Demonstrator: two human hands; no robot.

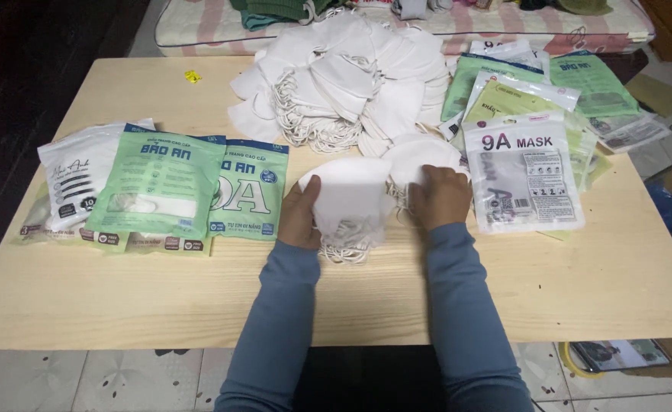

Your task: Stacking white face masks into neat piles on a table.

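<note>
Gripping a mask stack [349, 200] from both sides, left hand [299, 215] and right hand [441, 196]; loops hang toward the person.

Bare table [122, 297] near the edge — packets [160, 191], mask heap [344, 76] crowd beyond.

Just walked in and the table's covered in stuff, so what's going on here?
A person in blue sleeves sits at a pale wooden table, holding a small stack of white face masks in the left hand, while the right hand rests on more masks beside it. A big heap of loose white masks lies farther back. Filled green packets lie to the left, and flat pouches are piled to the right.
</note>
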